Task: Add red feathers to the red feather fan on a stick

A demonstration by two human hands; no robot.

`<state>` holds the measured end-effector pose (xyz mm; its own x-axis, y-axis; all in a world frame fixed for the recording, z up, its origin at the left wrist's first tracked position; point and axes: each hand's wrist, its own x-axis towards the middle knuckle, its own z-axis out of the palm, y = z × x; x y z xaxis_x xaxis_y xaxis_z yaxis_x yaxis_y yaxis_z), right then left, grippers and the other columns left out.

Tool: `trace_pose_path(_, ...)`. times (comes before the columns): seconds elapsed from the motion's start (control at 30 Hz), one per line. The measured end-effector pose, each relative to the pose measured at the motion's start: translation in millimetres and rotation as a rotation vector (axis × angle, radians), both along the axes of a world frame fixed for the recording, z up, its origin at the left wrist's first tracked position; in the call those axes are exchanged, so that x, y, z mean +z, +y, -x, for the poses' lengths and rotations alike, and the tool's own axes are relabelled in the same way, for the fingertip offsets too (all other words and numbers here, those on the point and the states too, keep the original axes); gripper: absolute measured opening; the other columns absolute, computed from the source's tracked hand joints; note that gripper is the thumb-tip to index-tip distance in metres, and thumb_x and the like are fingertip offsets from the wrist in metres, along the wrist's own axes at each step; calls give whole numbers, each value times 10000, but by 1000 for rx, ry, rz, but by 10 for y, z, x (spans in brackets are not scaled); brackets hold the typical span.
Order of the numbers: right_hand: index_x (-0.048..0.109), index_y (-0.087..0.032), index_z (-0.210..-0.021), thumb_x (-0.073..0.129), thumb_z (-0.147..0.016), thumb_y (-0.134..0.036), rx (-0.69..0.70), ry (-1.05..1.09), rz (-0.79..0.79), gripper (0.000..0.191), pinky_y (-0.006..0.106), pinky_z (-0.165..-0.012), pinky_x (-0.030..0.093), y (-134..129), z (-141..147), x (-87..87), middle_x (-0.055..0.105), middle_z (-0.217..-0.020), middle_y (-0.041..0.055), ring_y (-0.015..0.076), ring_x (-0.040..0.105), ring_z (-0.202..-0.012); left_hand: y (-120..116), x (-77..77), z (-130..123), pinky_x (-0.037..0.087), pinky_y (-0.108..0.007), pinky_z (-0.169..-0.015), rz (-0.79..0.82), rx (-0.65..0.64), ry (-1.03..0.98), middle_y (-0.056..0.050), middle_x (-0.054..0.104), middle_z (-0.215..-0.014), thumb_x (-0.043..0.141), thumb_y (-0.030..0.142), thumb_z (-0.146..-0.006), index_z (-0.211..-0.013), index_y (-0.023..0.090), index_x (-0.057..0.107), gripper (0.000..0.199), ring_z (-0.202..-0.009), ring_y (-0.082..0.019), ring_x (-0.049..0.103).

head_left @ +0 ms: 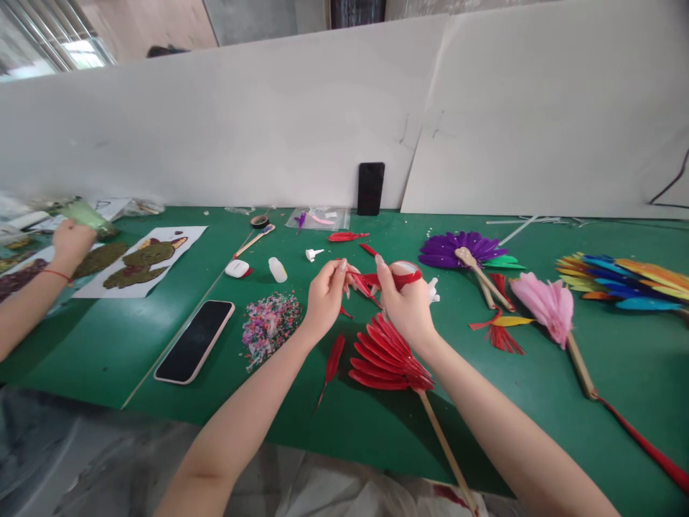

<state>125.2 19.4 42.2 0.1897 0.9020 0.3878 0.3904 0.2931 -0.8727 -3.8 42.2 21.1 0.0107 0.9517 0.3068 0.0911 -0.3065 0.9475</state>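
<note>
My left hand (324, 300) pinches the end of a red strip at the middle of the green table. To its right, my right hand (405, 305) is closed around a roll of red ribbon (408, 274), and the strip runs between both hands. Red feathers lie beneath and behind the fingers. Just below my hands rests a red feather fan (385, 357) with a wooden handle that points toward me. A single red feather (334, 357) lies to the left of the fan.
A phone (194, 342), a pile of colourful bits (270, 327) and a small white bottle (278, 269) lie left. Purple (463, 251), pink (543, 305) and multicoloured feather fans (624, 281) lie right. Another person's hand (74, 243) is at the far left. A phone (371, 188) leans on the white board.
</note>
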Motion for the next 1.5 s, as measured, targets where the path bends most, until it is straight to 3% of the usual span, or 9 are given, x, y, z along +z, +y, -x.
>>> trace_pose_path(0.3,382,-213,-501,409,-887,-503,37,-21,55,483,212,-414,312,-15,17,-14,365,-329,-63,90,397,-343,41,-28,43,289,-185,-425,26,17,-61,49,400,-544,462,426,-868,-775,171,562,289,-445,-54,358)
trace_pose_path(0.5,412,-211,-497,423,-880,-509,56,9,76,485,206,-399,326,-16,-1,-2,372,-309,-63,87,407,-316,168,47,273,204,-198,-378,59,179,-291,77,262,-488,455,369,-844,-618,192,393,294,-385,-57,244)
trace_pose_path(0.6,443,-206,-505,431,-875,-512,82,46,90,480,208,-395,342,1,-25,-4,382,-300,-60,90,418,-303,72,96,513,198,-214,-391,53,221,-87,68,262,-464,431,347,-842,-566,197,316,334,-389,-68,268)
trace_pose_path(0.83,469,-193,-526,436,-857,-547,201,209,174,485,192,-326,299,52,-36,-29,377,-264,-64,78,375,-237,-365,42,1204,236,-245,-491,173,298,924,39,349,-447,439,414,-821,-512,189,370,388,-443,-102,340)
trace_pose_path(0.97,471,-189,-519,467,-838,-554,246,299,222,485,191,-305,283,54,-7,-28,372,-262,-66,74,365,-224,-504,71,1421,285,-241,-500,361,249,1089,28,508,-531,486,427,-784,-736,212,546,228,-494,-144,471)
trace_pose_path(1.1,477,-185,-516,482,-829,-554,284,340,248,484,193,-308,284,1,22,24,367,-277,-71,69,365,-233,-505,205,1155,361,-251,-546,233,281,908,0,571,-658,397,455,-852,-899,208,567,304,-581,-153,532)
trace_pose_path(1.2,454,-194,-519,471,-834,-558,295,369,257,481,199,-306,287,-48,37,67,356,-286,-78,72,368,-234,-400,273,708,389,-230,-528,169,60,597,6,546,-659,340,476,-885,-940,206,576,363,-555,-119,502)
trace_pose_path(1.3,447,-201,-527,481,-823,-568,297,402,261,473,205,-299,285,-70,43,84,350,-295,-82,79,377,-241,-253,274,295,367,-199,-463,141,-104,246,17,537,-643,472,492,-834,-900,195,551,315,-517,-90,483)
trace_pose_path(1.5,516,-175,-655,545,-782,-555,374,251,284,401,188,-328,337,-5,-118,168,454,-363,-72,84,454,-296,-95,144,37,290,-183,-385,98,-67,-92,71,411,-479,533,465,-817,-738,182,501,296,-383,-51,359)
